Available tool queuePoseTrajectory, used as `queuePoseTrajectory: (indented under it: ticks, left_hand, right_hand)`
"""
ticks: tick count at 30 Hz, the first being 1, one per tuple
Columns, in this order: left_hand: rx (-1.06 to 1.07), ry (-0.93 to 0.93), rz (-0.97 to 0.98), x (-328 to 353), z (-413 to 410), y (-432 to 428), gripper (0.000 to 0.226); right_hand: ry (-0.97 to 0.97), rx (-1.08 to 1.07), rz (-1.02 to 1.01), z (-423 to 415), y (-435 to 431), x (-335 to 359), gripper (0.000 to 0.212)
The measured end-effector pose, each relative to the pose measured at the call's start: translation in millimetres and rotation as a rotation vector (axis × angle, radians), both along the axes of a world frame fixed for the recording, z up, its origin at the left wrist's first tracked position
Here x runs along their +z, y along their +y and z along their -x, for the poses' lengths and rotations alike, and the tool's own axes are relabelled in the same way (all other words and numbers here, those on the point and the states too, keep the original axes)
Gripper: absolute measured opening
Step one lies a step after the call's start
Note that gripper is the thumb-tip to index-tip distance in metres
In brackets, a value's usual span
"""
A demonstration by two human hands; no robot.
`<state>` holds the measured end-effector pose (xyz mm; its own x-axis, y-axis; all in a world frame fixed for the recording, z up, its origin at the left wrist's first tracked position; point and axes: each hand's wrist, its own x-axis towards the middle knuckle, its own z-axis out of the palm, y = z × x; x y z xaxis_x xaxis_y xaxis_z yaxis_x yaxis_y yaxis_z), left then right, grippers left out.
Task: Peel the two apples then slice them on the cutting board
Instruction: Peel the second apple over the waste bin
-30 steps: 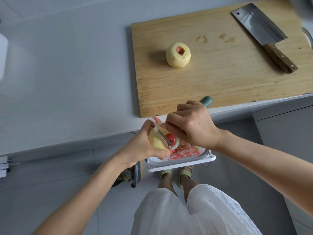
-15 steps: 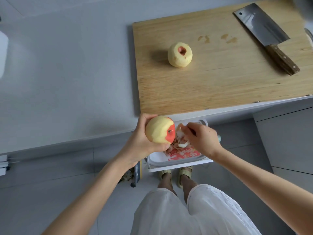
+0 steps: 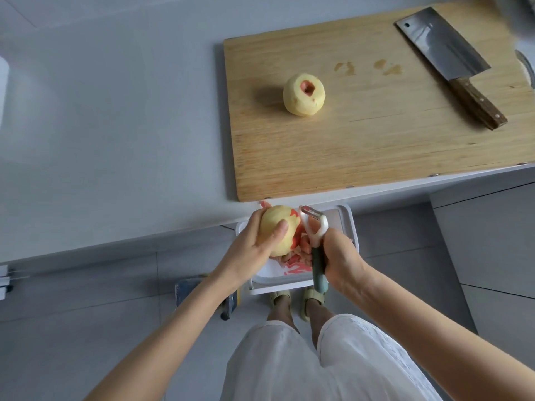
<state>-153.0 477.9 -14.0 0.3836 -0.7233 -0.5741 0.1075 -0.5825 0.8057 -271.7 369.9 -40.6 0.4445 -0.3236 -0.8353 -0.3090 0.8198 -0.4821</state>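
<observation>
At counter's right end, cutting board [image 3: 376, 146] carries one peeled apple [image 3: 304, 94], well apart from cleaver [image 3: 440, 50]. Off its near edge, over peel bin [image 3: 347, 224], left hand [image 3: 252, 250] cups 2nd apple [image 3: 272, 218], red skin only on its right side. Right hand [image 3: 341, 256] grips peeler [image 3: 314, 227] by handle. Bare flesh prob. wet + slippery but firm: pin w/ thumb across, fingers behind.

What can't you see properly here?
Head view:
Underside of the yellow, partly peeled apple: the left hand covers it, so leftover red skin there is unknown.
Inside of the white plastic bin: the right hand and its green-handled peeler cover much.
Grey round object: cut off by the right edge.
</observation>
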Motion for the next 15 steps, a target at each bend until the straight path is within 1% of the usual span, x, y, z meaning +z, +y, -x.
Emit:
queuePoseTrajectory:
  ticks: [2,4,5,6,7,8,9,10,11,12,13,14,15]
  left_hand:
    - [-0.006,0.040,-0.035,2.7,-4.1,-0.1,0.076]
    - [0.017,0.119,-0.051,6.0,-9.8,0.2,0.068]
    - [0.042,0.181,-0.054,6.6,-12.6,0.6,0.063]
    - [0.066,0.240,-0.054,6.8,-15.1,1.2,0.061]
    - [0.081,0.278,-0.048,7.0,-16.6,1.7,0.062]
    - [0.086,0.290,-0.043,6.7,-16.9,2.4,0.063]
    - [0.085,0.282,-0.040,5.6,-16.8,3.2,0.064]
    - [0.084,0.262,-0.040,4.3,-16.5,3.5,0.065]
    - [0.081,0.240,-0.043,2.5,-16.5,4.1,0.067]
    - [0.075,0.218,-0.045,1.2,-17.2,4.7,0.071]
    - [0.062,0.198,-0.051,0.0,-17.4,4.9,0.074]
    - [0.050,0.176,-0.062,-1.2,-18.0,5.2,0.073]
    - [0.032,0.151,-0.079,-2.4,-18.3,5.5,0.068]
  right_hand:
    - [0.007,0.037,0.066,2.6,0.0,1.1,0.045]
    - [-0.006,0.072,0.102,6.1,-3.3,1.9,0.032]
    - [-0.017,0.112,0.085,8.1,-6.6,1.1,0.029]
    - [-0.018,0.152,0.030,9.7,-10.5,-1.2,0.033]
    - [0.027,0.222,-0.029,9.7,-15.7,-4.1,0.041]
    - [0.124,0.345,0.003,9.5,-19.2,-9.7,0.048]
    - [0.246,0.539,0.150,9.7,-20.2,-15.9,0.052]
    - [0.393,0.759,0.389,10.4,-18.8,-19.2,0.052]
    - [0.561,0.942,0.740,14.2,-16.9,-23.9,0.050]
    - [0.642,1.026,1.071,17.2,-14.8,-25.9,0.047]
    - [0.668,1.042,1.232,19.2,-13.2,-24.8,0.045]
    - [0.639,1.001,1.277,19.1,-13.8,-23.5,0.043]
    - [0.597,0.926,1.271,18.9,-15.8,-24.4,0.044]
